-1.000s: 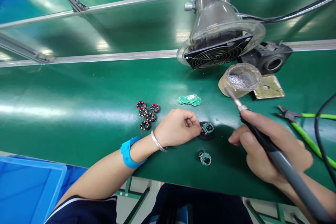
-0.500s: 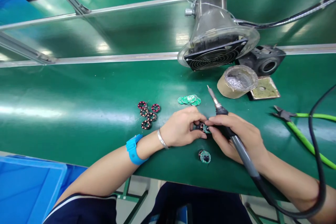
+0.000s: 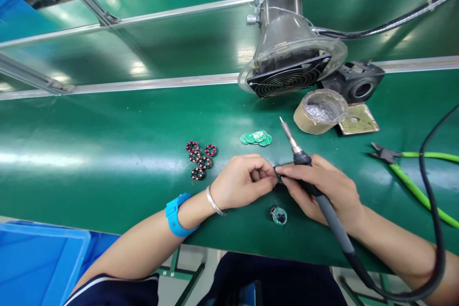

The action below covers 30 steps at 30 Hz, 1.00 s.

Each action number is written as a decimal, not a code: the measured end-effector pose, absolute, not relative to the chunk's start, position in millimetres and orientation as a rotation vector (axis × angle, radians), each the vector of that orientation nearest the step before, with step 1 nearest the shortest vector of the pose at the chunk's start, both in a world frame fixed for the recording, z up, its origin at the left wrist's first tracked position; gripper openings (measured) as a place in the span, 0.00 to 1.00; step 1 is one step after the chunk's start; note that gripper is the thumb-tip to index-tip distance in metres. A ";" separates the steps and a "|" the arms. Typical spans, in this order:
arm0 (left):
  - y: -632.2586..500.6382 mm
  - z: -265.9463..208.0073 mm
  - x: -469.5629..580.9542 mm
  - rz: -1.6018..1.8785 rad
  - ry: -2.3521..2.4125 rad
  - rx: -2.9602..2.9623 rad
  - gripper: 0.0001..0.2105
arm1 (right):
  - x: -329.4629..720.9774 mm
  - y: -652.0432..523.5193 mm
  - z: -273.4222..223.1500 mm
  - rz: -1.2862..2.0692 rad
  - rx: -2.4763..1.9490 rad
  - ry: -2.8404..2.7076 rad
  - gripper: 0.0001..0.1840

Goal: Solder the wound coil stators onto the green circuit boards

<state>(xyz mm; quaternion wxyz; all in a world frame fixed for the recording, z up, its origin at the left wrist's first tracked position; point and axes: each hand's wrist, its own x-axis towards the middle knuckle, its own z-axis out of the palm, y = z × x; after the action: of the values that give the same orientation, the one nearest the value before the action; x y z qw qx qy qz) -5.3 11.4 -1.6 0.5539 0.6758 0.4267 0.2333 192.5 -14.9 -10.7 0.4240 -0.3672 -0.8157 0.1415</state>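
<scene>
My left hand is pinched at the fingertips on a small round coil with a circuit board, now mostly hidden by fingers. My right hand is closed round a soldering iron, whose tip points up and away from the work. The right thumb and index finger meet the left fingertips at the same coil. Just below the hands lies a finished-looking round coil with a green board. Several bare ring coils sit left of my left hand, and a small pile of round green circuit boards lies beyond it.
A fume extractor hood hangs over the back of the green bench. Under it are a tub of solder dross, a sponge tray and an iron holder. Green-handled cutters lie right; a blue bin stands left.
My fingers have closed more over the coil, which was plainly visible between them before and is now largely covered. The soldering iron stays in my right hand. The view has shifted slightly.
</scene>
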 end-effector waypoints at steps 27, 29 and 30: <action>10.4 -0.8 -7.3 0.451 1.105 1.590 0.03 | 216.8 -36.8 36.9 0.582 -1.087 -1.979 0.13; 10.4 -1.6 -7.1 0.451 1.110 1.583 0.03 | 216.7 -37.4 35.1 0.598 -1.097 -1.990 0.11; 10.5 -1.9 -7.1 0.452 1.110 1.576 0.03 | 216.5 -37.4 34.1 0.600 -1.098 -1.990 0.11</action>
<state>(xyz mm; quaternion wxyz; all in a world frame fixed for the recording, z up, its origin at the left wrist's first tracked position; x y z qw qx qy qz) -7.1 10.5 -1.9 0.5486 0.6655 0.4687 0.1910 216.5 -37.4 34.1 0.3850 -0.4311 -0.7813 0.2356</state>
